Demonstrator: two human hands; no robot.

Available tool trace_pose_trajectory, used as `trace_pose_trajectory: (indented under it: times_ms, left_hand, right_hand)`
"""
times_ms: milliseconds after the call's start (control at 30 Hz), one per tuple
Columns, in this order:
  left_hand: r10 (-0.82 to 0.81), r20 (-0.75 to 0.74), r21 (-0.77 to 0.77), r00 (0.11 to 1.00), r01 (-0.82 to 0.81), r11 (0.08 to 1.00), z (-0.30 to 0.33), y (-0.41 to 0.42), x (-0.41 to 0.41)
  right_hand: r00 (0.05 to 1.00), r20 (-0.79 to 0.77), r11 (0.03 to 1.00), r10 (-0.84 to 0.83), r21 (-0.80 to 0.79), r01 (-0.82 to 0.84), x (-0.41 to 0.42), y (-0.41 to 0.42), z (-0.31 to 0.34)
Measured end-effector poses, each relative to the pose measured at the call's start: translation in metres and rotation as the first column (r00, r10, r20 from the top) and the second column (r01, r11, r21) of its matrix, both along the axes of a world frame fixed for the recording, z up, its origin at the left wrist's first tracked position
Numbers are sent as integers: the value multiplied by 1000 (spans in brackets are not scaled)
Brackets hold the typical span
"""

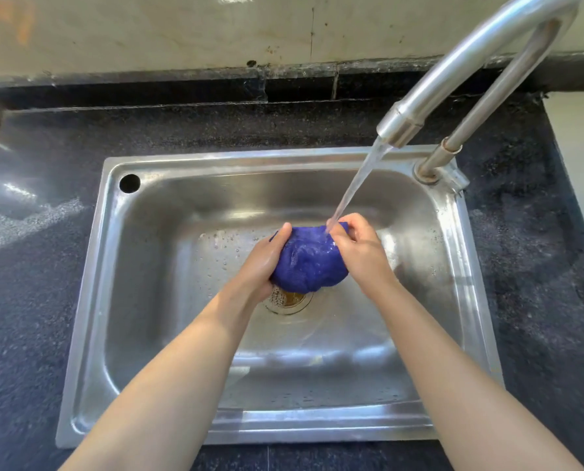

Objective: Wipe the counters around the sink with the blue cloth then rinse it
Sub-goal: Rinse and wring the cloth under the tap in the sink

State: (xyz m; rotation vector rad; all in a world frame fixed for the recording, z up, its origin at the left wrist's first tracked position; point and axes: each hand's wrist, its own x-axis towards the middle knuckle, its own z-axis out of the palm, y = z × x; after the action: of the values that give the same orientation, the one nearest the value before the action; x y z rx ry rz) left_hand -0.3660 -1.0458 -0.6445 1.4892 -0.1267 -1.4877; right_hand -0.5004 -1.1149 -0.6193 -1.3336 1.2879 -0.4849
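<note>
The blue cloth (309, 261) is bunched into a wet ball over the middle of the steel sink (90, 266). My left hand (263, 263) grips its left side, thumb on top. My right hand (360, 248) grips its right side with the fingers curled over the upper edge. A stream of water (355, 188) runs from the faucet (454, 73) and lands on the top of the cloth beside my right fingers. The drain (289, 299) shows just below the cloth.
Dark speckled counter (28, 300) surrounds the sink on the left, right and back, with wet glare at the left. The faucet base (430, 171) stands at the sink's back right corner. A round hole (129, 183) sits at the back left corner. A pale wall (181, 32) rises behind.
</note>
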Motion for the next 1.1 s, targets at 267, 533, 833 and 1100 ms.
trace_pose_trajectory:
  times_ms: [267, 533, 833, 1100]
  left_hand:
    - [176, -232, 159, 957, -141, 977, 10, -19, -52]
    - [136, -177, 295, 975, -79, 952, 16, -29, -56]
    - [102, -214, 276, 971, -41, 960, 23, -33, -50]
    - [128, -155, 313, 980, -74, 947, 13, -24, -32]
  right_hand:
    - [872, -489, 717, 25, -599, -357, 24, 34, -5]
    - [900, -435, 991, -33, -128, -25, 1, 2, -28]
    - [885, -459, 949, -74, -306, -79, 25, 10, -16]
    - [958, -284, 943, 34, -308, -125, 10, 25, -6]
